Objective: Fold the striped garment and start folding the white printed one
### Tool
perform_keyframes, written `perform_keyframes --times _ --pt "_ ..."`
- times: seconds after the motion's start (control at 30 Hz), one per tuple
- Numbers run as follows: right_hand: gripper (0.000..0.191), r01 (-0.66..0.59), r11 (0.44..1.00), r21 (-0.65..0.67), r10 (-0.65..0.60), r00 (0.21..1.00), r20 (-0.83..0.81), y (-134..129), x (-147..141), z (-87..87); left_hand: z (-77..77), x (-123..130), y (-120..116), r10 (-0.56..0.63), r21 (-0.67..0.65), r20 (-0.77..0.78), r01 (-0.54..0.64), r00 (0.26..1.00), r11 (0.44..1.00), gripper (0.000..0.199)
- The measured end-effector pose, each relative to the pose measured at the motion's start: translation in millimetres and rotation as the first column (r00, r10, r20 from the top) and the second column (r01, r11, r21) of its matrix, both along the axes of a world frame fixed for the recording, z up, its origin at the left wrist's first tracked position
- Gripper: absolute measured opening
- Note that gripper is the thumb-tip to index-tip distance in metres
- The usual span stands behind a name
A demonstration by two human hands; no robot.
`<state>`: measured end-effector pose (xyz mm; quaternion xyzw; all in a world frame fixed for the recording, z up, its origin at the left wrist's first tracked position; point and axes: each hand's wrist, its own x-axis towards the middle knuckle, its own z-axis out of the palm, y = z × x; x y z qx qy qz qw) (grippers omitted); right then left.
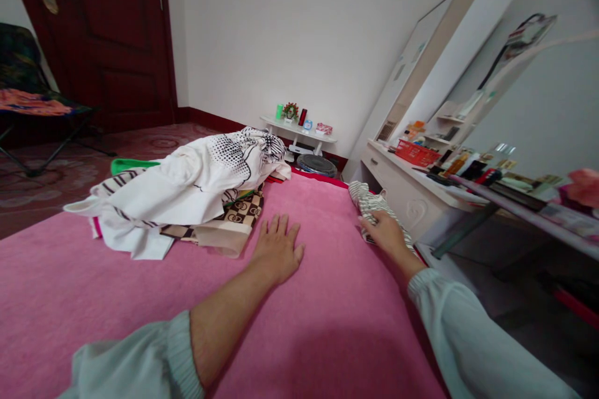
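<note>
My left hand [279, 249] lies flat on the pink bed cover [327, 299], fingers spread, just right of a heap of clothes. On top of that heap is a white garment [187, 181] with black print; a brown checked cloth [238, 215] sticks out beneath it, close to my left fingertips. At the bed's right edge my right hand [384, 232] has its fingers closed on a striped cloth [369, 202], which hangs partly over the side. The fingertips of my right hand are partly hidden by the cloth.
Along the right stands a white dresser [407, 190] with a red basket [416, 153] and bottles. Beyond the bed are a small white shelf [297, 129] and a round dark object [317, 165]. A folding chair [32, 96] stands at left by a dark red door [112, 31].
</note>
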<state>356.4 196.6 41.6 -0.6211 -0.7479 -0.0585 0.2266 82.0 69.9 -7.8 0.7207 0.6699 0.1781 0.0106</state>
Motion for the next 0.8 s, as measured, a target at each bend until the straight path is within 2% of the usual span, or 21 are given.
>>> perform_keyframes --times 0.1,0.23,0.3,0.37,0.5,0.57,0.6,0.63,0.7,0.73,0.8 --pt "0.043 -0.125 0.992 0.001 0.124 0.984 0.125 -12.5 -20.2 -0.1 0.4 -0.4 -0.4 -0.002 0.004 0.007 0.002 1.000 1.000 0.056" --pt "0.049 -0.124 0.992 -0.009 0.124 0.973 0.197 -20.9 -25.7 -13.5 2.2 -0.5 -1.1 -0.004 -0.005 0.019 0.004 1.000 1.000 0.056" --pt "0.042 -0.162 0.986 -0.041 0.167 0.963 0.213 -22.5 -23.5 -21.8 2.5 -0.4 -1.2 -0.006 -0.003 0.021 0.006 1.000 1.000 0.056" --pt "0.039 -0.186 0.980 -0.063 0.195 0.963 0.187 -23.6 -21.2 -26.2 2.3 -0.3 -1.2 -0.005 0.004 0.021 0.005 1.000 1.000 0.056" --pt "0.044 -0.252 0.967 -0.042 0.254 0.965 0.059 -27.0 -16.7 -24.4 2.2 -0.2 -1.3 -0.002 0.003 0.027 0.002 1.000 1.000 0.055" --pt "0.047 -0.306 0.951 -0.043 0.308 0.950 0.046 -29.8 -9.2 -24.6 2.5 -0.4 -1.4 -0.006 -0.001 0.027 0.006 1.000 1.000 0.056" --pt "0.047 -0.293 0.956 -0.024 0.294 0.955 0.049 -31.0 -2.8 -26.0 2.7 -0.4 -1.4 -0.007 -0.002 0.025 0.007 1.000 1.000 0.056" --pt "0.047 -0.236 0.971 0.022 0.235 0.971 0.053 -31.9 5.7 -28.2 2.8 -0.5 -1.4 -0.008 -0.001 0.023 0.008 1.000 1.000 0.056" --pt "0.050 -0.008 0.989 0.147 0.003 0.999 0.039 -32.0 27.4 -33.8 2.9 -0.6 -1.3 -0.006 0.003 0.018 0.006 1.000 1.000 0.056" --pt "0.053 0.134 0.974 0.181 -0.139 0.990 0.018 -31.0 39.6 -36.4 2.8 -0.6 -1.2 -0.005 0.006 0.015 0.005 1.000 1.000 0.056" --pt "0.057 0.351 0.928 0.127 -0.352 0.936 -0.011 -27.4 63.0 -39.0 2.7 -0.5 -1.1 -0.002 0.010 0.011 0.002 1.000 1.000 0.056"
